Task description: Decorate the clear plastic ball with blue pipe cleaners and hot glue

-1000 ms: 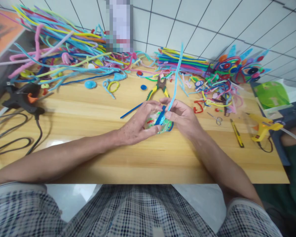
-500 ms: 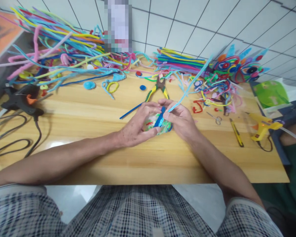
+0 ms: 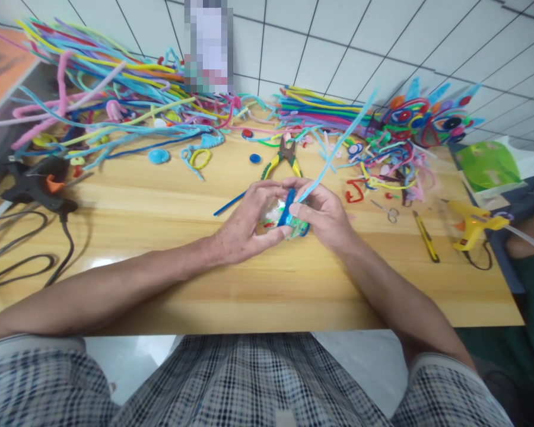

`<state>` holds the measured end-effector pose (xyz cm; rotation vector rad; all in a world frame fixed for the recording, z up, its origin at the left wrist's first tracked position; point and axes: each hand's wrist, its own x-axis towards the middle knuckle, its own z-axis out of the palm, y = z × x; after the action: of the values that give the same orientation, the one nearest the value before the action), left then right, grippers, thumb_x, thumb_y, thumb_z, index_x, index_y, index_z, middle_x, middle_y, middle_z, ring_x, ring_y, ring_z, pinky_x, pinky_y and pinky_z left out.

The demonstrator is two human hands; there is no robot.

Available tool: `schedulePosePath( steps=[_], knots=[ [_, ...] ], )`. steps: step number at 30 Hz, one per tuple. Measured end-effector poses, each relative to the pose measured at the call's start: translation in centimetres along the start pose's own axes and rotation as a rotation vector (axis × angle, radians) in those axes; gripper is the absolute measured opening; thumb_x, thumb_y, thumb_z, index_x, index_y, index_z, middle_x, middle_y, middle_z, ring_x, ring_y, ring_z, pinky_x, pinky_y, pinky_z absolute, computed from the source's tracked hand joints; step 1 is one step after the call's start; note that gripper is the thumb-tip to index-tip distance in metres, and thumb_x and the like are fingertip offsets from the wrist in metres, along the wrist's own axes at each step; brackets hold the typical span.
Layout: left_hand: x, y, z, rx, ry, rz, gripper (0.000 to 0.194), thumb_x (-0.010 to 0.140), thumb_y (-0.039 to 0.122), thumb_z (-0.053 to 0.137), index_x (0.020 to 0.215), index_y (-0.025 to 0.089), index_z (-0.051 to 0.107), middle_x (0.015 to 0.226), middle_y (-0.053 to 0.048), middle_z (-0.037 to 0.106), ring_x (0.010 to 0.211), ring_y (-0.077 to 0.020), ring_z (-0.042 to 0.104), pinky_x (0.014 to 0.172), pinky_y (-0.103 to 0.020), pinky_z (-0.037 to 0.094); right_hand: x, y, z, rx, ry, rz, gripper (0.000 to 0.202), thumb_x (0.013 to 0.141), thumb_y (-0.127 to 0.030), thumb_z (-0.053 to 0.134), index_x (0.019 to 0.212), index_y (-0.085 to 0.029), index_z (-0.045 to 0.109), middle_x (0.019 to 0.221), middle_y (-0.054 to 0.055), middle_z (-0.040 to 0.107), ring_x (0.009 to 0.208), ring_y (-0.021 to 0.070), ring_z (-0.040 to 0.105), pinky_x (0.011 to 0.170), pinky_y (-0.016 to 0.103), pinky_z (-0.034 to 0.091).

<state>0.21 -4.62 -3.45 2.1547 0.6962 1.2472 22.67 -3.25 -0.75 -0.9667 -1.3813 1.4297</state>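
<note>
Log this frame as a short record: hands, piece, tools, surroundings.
left hand: fingers and thumb hold the edges of a multicoloured piece
right hand: pinches a light-blue strand over the piece
piece: dark-blue strip across it; partly hidden by the hands
beyond hands: pliers, jaws apart
right side: scissors, yellow cutter, yellow glue gun
left side: black glue gun
back left of table: heaped coloured strands

Desk (image 3: 258, 296) topped in glossy wood, light-blue pipe cleaner (image 3: 339, 144) covered in fuzz, right-edge glue gun (image 3: 472, 226) cased in plastic
</note>
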Motion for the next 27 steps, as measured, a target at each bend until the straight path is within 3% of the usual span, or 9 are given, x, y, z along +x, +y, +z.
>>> schedulePosePath(
  steps=[6,13,17,22,27],
  knots=[
    [0.3,0.3,-0.3,-0.051,-0.039,-0.117,0.055,0.108,0.047,0.074,0.155,0.027,0.052,0.152,-0.014,0.064,0.143,-0.0308,0.064,0.123,-0.054,0.056,0.2,-0.1,0.0,-0.004,0.009,-0.026,0.048,0.075,-0.057,0.103,0.108,-0.029,0.082,0.132,0.002,0.081,0.116,0.0225,0.077,0.105,0.036,0.065],
    [1.2,-0.5,-0.2,-0.159,0.012,-0.113,0.061,0.103,0.049,0.082,0.153,0.028,0.055,0.155,-0.015,0.061,0.147,-0.0341,0.061,0.126,-0.056,0.054,1.1,-1.4,-0.6,-0.086,-0.032,-0.075,0.047,0.078,-0.058,0.101,0.11,-0.028,0.082,0.126,0.003,0.081,0.12,0.0261,0.076,0.108,0.041,0.065],
    [1.8,-1.5,0.2,-0.168,0.0,-0.138,0.061,0.103,0.055,0.081,0.152,0.028,0.056,0.153,-0.014,0.062,0.144,-0.0327,0.063,0.126,-0.055,0.054,1.9,-0.7,-1.1,-0.073,-0.022,-0.067,0.053,0.076,-0.06,0.102,0.114,-0.029,0.082,0.124,0.003,0.082,0.116,0.0257,0.077,0.106,0.043,0.066],
    [1.9,-2.5,0.9,-0.165,0.033,-0.107,0.063,0.102,0.057,0.082,0.152,0.03,0.055,0.156,-0.013,0.061,0.149,-0.033,0.06,0.13,-0.058,0.051,2.1,0.4,-1.4,-0.065,0.004,-0.109,0.046,0.077,-0.059,0.101,0.105,-0.029,0.08,0.133,0.004,0.079,0.127,0.0272,0.074,0.111,0.044,0.065],
    [1.8,-2.3,0.3,-0.074,-0.015,-0.088,0.067,0.103,0.065,0.077,0.154,0.028,0.054,0.159,-0.009,0.061,0.153,-0.0344,0.058,0.132,-0.059,0.051,1.6,0.5,-1.1,-0.064,0.01,-0.11,0.04,0.079,-0.058,0.101,0.099,-0.032,0.077,0.131,0.005,0.078,0.133,0.0304,0.071,0.11,0.049,0.067]
  ],
)
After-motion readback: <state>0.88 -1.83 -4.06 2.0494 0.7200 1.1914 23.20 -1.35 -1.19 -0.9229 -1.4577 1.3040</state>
